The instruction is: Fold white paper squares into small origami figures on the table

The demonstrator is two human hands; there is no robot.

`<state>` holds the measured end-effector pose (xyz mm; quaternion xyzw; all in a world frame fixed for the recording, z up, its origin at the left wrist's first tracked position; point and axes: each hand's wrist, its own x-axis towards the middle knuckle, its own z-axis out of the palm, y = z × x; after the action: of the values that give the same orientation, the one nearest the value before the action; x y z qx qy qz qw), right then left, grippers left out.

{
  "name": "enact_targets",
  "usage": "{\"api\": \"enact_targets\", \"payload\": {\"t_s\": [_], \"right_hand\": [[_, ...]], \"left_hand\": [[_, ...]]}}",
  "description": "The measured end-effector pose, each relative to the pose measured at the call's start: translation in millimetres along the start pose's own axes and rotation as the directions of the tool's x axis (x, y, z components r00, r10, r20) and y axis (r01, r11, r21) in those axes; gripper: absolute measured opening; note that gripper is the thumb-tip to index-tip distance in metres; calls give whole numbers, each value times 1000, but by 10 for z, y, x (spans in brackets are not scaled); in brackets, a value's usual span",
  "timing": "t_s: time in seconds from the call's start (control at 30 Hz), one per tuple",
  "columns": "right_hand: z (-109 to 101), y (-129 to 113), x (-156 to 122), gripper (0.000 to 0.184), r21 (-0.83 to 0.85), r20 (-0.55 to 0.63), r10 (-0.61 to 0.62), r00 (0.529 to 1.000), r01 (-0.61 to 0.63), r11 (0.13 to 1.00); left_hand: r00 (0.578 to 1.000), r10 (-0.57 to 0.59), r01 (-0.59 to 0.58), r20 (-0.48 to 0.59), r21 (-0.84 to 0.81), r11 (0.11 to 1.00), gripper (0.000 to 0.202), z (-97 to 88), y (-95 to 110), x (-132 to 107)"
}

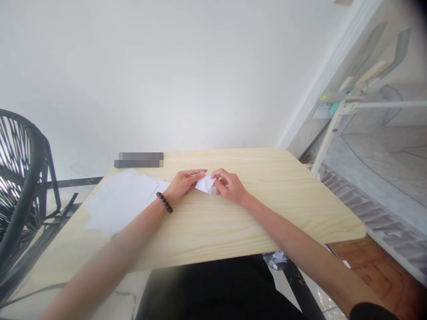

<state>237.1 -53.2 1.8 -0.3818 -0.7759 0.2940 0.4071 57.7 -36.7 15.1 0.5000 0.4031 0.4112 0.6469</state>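
A small piece of folded white paper [204,184] is held between my two hands, just above the middle of the wooden table. My left hand [184,183], with a dark bead bracelet at the wrist, pinches its left side with the thumb on top. On the other side, my right hand [230,184] grips the right edge between thumb and curled fingers. Creases and slanting flaps show on the paper's face. The fingers behind it are partly hidden.
Several loose white sheets [123,200] lie spread on the left of the table [267,213]. A blurred-out dark object [139,160] sits at the back left edge. A black woven chair [25,178] stands at the left, and a white metal frame [328,142] at the right.
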Motion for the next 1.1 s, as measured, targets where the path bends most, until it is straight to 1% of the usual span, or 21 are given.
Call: {"api": "enact_targets", "payload": {"t_s": [0.23, 0.43, 0.57, 0.7, 0.93, 1.1], "right_hand": [[2, -3, -2, 14, 66, 20, 20, 1000, -22, 998], [-33, -21, -2, 13, 87, 56, 30, 998, -35, 996], [-10, 10, 11, 18, 21, 2, 81, 997, -81, 997], [5, 46, 26, 25, -68, 40, 87, 995, -84, 994], [-12, 24, 25, 27, -61, 58, 84, 995, -80, 995], [-17, 8, 23, 27, -55, 80, 67, 995, -62, 997]], "left_hand": [[999, 45, -45, 10, 19, 999, 36, -9, -34, 17], [999, 50, -51, 15, 48, 998, 36, -26, -34, 13], [998, 60, -60, 4, 62, 996, 36, -30, -42, 18], [997, 80, -78, -21, 90, 993, 35, -32, -63, 33], [996, 85, -80, -28, 131, 988, 37, -28, -53, 26], [996, 94, -91, -10, 143, 986, 36, -33, -44, 18]]}}
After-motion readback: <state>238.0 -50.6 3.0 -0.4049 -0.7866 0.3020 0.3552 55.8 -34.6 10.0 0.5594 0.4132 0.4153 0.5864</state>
